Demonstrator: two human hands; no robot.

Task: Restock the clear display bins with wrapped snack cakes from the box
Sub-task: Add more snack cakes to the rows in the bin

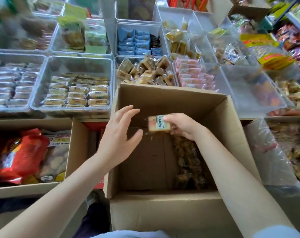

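- Box (171,103) contents look mostly gone: much of the cardboard floor is bare, with a strip of wrapped snack cakes (188,160) left along its right side.
- Right hand (183,126) pinches one snack cake (158,124) by its end, held above the box interior, near its far wall.
- Left hand (119,134) hovers over the box's left edge with fingers spread and relaxed, holding nothing.
- Clear bin (115,73) just beyond the box is heaped with similar brown cakes, so it seems the likely target and looks nearly full.
- Neighbouring bin (48,79) to the left holds neat rows of other cakes with room above.
- Judgement: restocking is well along; the remaining strip must yet be moved.
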